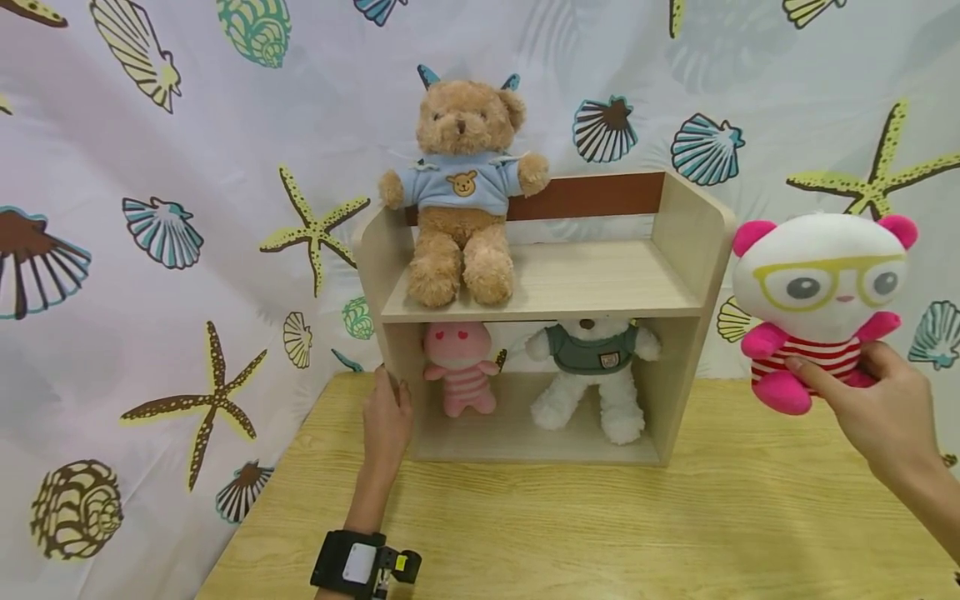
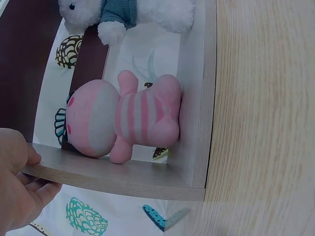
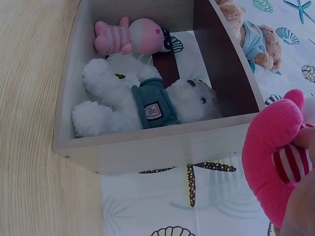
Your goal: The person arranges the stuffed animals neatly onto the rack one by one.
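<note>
My right hand holds a plush panda with yellow glasses, pink ears and a red-striped body, up in the air right of the small wooden shelf. The thumb lies across its striped belly. My left hand grips the front edge of the shelf's left side panel; in the left wrist view the thumb is inside and the fingers outside. A brown teddy bear in a blue sweater sits at the left of the upper level. Below are a pink striped plush and a white bear in green.
The shelf stands on a light wooden table. Behind hangs a white cloth printed with shells and starfish. The upper board shows bare wood right of the teddy bear. A black wrist strap with a small camera is on the left forearm.
</note>
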Available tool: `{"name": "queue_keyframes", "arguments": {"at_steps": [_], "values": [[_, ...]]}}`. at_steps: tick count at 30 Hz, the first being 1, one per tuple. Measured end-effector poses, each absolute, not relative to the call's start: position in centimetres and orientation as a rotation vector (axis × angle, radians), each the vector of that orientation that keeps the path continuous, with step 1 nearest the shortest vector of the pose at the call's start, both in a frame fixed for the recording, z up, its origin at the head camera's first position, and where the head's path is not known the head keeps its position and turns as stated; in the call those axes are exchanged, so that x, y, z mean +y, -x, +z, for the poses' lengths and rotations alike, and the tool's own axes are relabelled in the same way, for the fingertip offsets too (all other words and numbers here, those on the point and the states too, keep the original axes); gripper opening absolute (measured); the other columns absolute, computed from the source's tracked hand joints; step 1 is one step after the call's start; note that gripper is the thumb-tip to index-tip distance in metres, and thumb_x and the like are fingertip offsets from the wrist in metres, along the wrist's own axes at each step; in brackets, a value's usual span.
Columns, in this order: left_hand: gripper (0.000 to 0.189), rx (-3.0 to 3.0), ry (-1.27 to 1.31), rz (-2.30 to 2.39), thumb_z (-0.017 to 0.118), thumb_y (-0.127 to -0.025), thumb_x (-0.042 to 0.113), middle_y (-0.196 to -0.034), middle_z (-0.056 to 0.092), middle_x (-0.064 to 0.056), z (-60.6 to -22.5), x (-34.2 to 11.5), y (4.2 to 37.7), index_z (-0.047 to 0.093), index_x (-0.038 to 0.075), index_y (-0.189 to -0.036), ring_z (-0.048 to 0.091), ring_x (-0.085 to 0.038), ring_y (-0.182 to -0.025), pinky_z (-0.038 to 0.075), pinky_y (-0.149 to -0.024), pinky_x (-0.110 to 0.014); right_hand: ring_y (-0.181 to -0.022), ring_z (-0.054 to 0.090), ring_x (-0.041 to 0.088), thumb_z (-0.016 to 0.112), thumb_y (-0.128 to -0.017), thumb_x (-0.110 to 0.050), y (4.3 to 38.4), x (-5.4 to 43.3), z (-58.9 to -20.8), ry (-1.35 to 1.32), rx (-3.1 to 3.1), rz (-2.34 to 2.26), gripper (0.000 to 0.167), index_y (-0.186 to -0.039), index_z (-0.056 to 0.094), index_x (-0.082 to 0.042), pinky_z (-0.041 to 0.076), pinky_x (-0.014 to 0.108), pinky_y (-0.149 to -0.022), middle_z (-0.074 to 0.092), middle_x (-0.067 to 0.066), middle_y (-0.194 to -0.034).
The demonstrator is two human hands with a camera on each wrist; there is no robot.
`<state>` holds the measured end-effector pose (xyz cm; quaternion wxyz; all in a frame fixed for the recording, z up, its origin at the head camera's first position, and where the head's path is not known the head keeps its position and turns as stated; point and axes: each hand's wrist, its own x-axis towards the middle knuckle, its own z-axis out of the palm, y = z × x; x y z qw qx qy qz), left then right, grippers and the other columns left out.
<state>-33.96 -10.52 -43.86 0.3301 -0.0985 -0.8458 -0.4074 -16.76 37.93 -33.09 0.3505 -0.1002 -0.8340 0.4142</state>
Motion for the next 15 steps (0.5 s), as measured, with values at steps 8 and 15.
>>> {"name": "queue_keyframes", "arguments": {"at_steps": [8,15], "values": [[0.023,-2.225,0.262,-1.069,0.056,-0.099,0.001,-0.095,0.064,-0.037,-43.8,-10.5,33.9,0.048,-0.008,-0.119,0.066,-0.05,-0.085,0.053,-0.066,-0.058,-0.07,0.048,0.001,0.081,-0.085,-0.019,16.8,37.2,-32.7,0.254,-2.122,1.053,0.035,-0.107,0.056,-0.03,0.039,0.011,-0.057,0.056,-0.023,-0.089],[0.023,-2.224,0.26,-1.068,0.056,-0.099,0.001,-0.093,0.064,-0.037,-43.7,-10.4,33.8,0.048,-0.008,-0.118,0.066,-0.051,-0.084,0.052,-0.065,-0.058,-0.072,0.048,0.002,0.081,-0.085,-0.02,17.0,36.6,-31.9,0.236,-2.129,1.053,0.035,-0.107,0.056,-0.033,0.038,0.011,-0.057,0.057,-0.022,-0.09]]}}
